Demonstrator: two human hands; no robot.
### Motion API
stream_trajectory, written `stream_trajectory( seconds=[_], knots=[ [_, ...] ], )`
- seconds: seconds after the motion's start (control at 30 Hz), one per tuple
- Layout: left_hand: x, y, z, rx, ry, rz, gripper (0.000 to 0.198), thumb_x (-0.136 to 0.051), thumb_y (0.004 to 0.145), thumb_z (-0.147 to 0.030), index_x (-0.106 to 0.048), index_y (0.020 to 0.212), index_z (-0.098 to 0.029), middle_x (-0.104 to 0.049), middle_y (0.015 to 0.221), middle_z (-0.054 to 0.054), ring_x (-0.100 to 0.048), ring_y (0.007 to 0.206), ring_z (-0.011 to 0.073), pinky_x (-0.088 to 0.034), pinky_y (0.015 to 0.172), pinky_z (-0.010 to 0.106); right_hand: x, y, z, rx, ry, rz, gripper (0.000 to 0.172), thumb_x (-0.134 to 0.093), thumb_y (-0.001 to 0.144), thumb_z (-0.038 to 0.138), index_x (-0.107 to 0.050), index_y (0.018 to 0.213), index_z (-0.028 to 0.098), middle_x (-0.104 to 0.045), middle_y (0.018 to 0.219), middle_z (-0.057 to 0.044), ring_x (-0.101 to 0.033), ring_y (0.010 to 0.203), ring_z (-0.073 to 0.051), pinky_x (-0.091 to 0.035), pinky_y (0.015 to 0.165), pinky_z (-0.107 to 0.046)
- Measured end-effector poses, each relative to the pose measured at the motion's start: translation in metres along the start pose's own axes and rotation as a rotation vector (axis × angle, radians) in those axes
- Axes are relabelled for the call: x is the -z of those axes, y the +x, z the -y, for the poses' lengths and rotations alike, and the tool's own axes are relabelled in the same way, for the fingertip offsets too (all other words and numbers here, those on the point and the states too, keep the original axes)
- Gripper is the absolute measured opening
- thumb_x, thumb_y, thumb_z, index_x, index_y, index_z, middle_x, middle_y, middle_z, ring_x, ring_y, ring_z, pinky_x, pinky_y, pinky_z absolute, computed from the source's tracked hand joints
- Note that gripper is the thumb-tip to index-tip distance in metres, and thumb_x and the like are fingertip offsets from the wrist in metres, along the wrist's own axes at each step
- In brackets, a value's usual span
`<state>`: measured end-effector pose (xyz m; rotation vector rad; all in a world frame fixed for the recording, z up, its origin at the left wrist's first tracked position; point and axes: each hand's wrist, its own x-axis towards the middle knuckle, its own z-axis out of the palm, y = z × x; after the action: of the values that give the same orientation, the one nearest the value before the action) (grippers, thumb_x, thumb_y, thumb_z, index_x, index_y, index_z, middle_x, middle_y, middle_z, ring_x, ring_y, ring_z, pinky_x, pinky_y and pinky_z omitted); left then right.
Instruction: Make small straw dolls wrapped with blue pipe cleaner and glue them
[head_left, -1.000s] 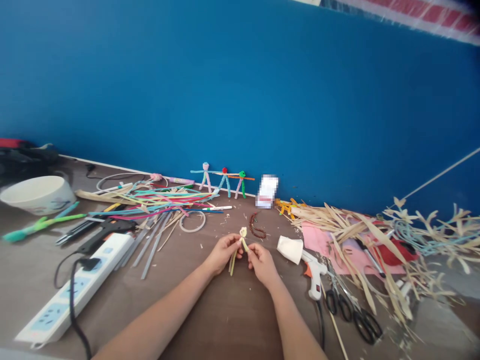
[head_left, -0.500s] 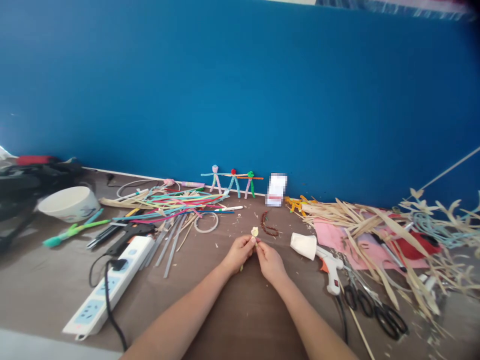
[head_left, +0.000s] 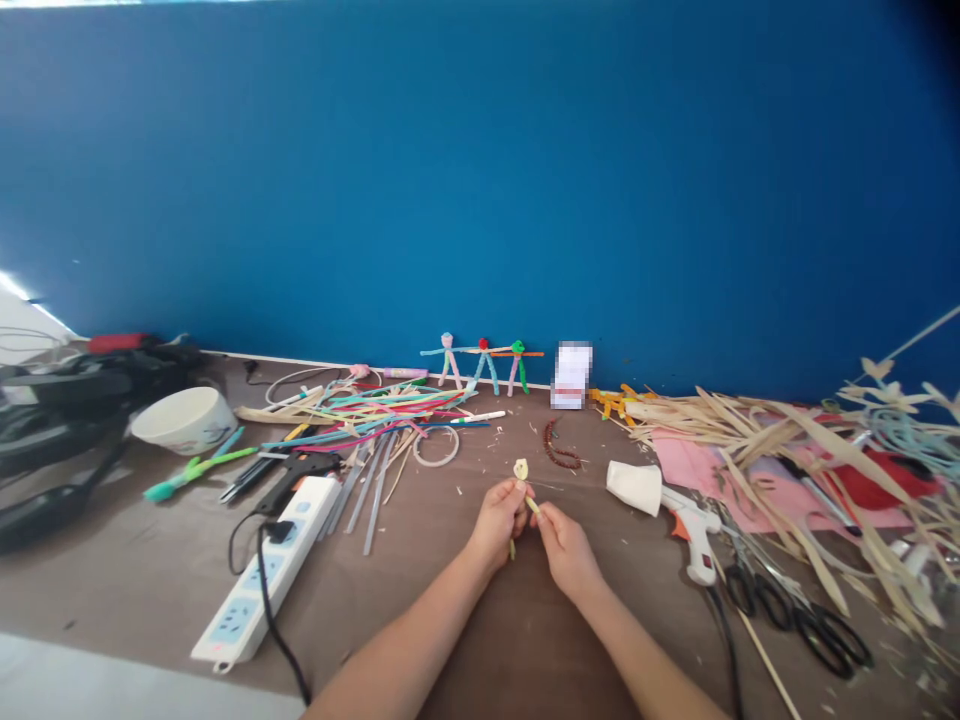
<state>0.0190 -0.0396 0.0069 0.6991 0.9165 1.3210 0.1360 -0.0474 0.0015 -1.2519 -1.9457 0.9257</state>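
Near the middle of the table, my left hand (head_left: 498, 522) is closed around a small pale yellow flower (head_left: 521, 468), which looks rolled from a strip. Its head stands above my fingertips, and a greenish stem end pokes out below the hand. My right hand (head_left: 571, 552) pinches the end of a narrow pale strip (head_left: 532, 505) that runs across from the left fingers. Whether this strip joins the flower is hidden by the fingers. A brown beaded string (head_left: 561, 455) lies just beyond the hands.
Right: a white glue gun (head_left: 697, 540), black-handled scissors (head_left: 829, 640) and dry husk strips (head_left: 750, 430) on pink paper. Left: a power strip (head_left: 266, 575), a black glue gun (head_left: 300, 475), glue sticks (head_left: 367, 490), pipe cleaners (head_left: 360, 405) and a white bowl (head_left: 184, 420). Behind: pipe-cleaner figures (head_left: 484, 365).
My right hand has moved away from the left, and a length of strip now shows between them. The camera view has shifted left, so the table things appear farther right.
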Motion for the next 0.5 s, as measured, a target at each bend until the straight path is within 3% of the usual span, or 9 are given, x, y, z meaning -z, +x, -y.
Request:
stream_trajectory(
  seconds=[0.1, 0.3, 0.4, 0.5],
  knots=[
    [0.001, -0.002, -0.003, 0.046, 0.000, 0.046, 0.033, -0.056, 0.067, -0.045, -0.052, 0.074, -0.013, -0.024, 0.039, -0.012, -0.016, 0.032, 0.0019, -0.008, 0.034, 0.017, 0.000, 0.000, -0.003, -0.026, 0.053, -0.048, 0.029, -0.030, 0.083, 0.036, -0.047, 0.069, 0.018, -0.038, 0.051, 0.004, -0.036, 0.048, -0.011, -0.029, 0.049, -0.021],
    [0.008, -0.018, -0.005, 0.099, 0.094, 0.148, 0.032, -0.053, 0.070, -0.039, -0.055, 0.087, -0.012, -0.045, 0.058, -0.003, -0.035, 0.043, 0.0044, -0.026, 0.041, 0.018, 0.001, -0.001, -0.008, -0.160, 0.308, -0.077, 0.027, -0.032, 0.083, 0.038, -0.045, 0.070, 0.018, -0.025, 0.046, 0.008, -0.025, 0.040, -0.008, -0.022, 0.040, -0.020],
    [0.011, -0.027, -0.005, 0.176, 0.130, 0.133, 0.033, -0.052, 0.071, -0.039, -0.052, 0.090, -0.013, -0.036, 0.052, -0.007, -0.023, 0.038, 0.0027, -0.015, 0.036, 0.017, 0.001, -0.001, -0.006, -0.188, 0.341, -0.090, 0.027, -0.033, 0.082, 0.039, -0.046, 0.071, 0.018, -0.024, 0.046, 0.008, -0.024, 0.039, -0.008, -0.021, 0.039, -0.019],
    [0.010, -0.030, -0.003, 0.184, 0.170, 0.096, 0.027, -0.048, 0.073, -0.040, -0.049, 0.082, -0.014, -0.024, 0.046, -0.010, -0.014, 0.037, 0.0031, -0.008, 0.036, 0.017, 0.002, -0.002, -0.003, -0.188, 0.343, -0.081, 0.028, -0.032, 0.083, 0.038, -0.047, 0.071, 0.017, -0.027, 0.046, 0.007, -0.026, 0.040, -0.008, -0.022, 0.039, -0.019]
  ],
)
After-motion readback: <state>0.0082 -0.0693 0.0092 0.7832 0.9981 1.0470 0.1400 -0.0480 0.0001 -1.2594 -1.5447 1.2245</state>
